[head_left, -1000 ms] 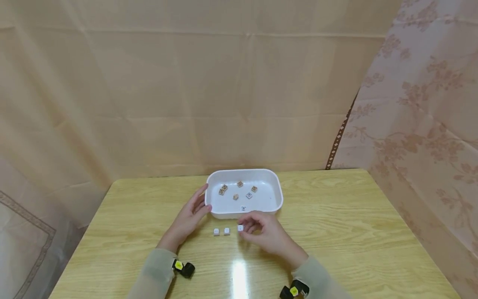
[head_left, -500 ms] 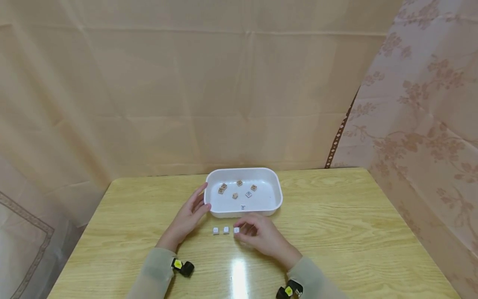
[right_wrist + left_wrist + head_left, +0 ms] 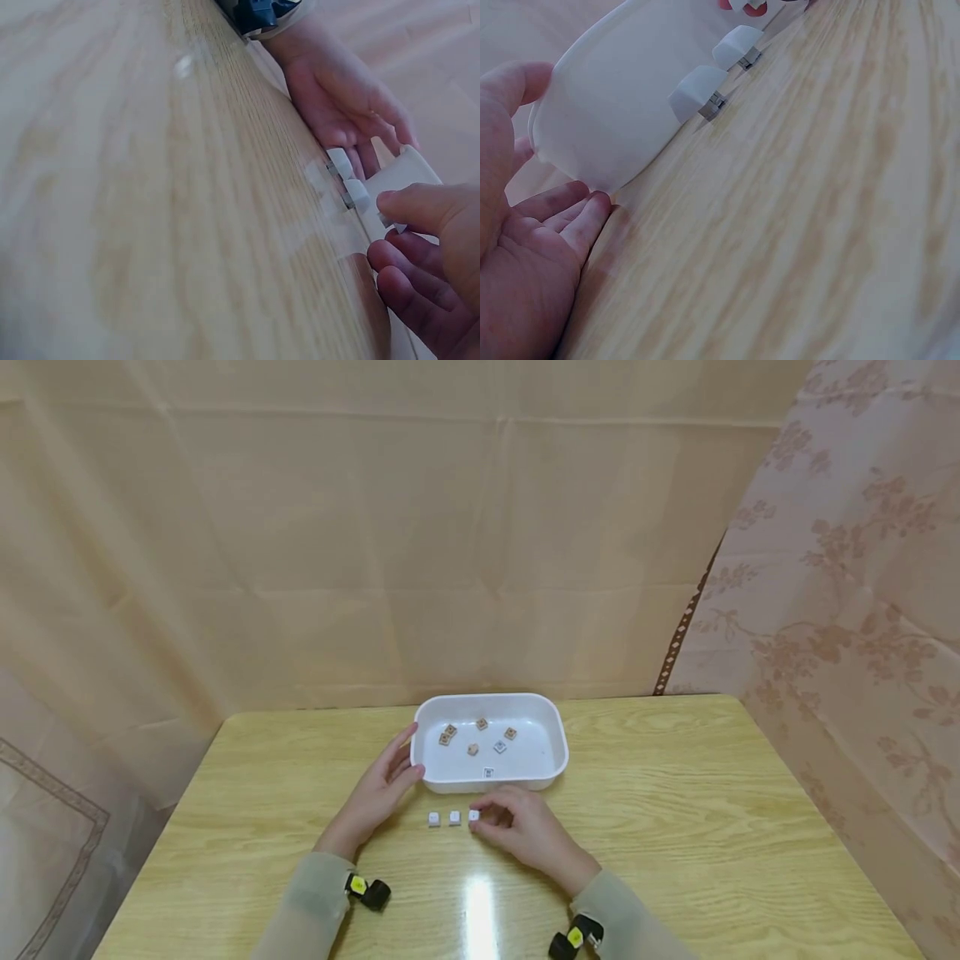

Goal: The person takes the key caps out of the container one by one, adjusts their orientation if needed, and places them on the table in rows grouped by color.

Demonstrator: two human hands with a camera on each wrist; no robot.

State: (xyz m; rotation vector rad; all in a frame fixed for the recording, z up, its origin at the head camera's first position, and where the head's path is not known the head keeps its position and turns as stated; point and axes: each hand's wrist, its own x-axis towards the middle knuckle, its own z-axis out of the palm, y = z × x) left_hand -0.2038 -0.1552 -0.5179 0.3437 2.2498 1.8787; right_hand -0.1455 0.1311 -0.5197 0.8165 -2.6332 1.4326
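In the head view my right hand (image 3: pixel 528 828) pinches a small white keycap (image 3: pixel 473 816) between thumb and fingers, low over the table. The right wrist view shows the thumb (image 3: pixel 420 206) covering most of it. Just left of it two more white keycaps, a middle one (image 3: pixel 454 817) and a left one (image 3: pixel 433 819), stand upright in a row; their grey bases show in the left wrist view. My left hand (image 3: pixel 378 793) holds the left end of a white tray (image 3: pixel 487 787), fingers along its side and thumb at the near corner.
Inside the tray lie several small square tan pieces (image 3: pixel 482 724) and a whitish one (image 3: pixel 500 747). The wooden table (image 3: pixel 675 827) ends at a beige curtain (image 3: pixel 450 568) behind, with a floral curtain (image 3: pixel 847 568) at the right.
My right hand has moved slightly left with the keycap, bringing it close to the end of the row. The left hand stays at the tray.
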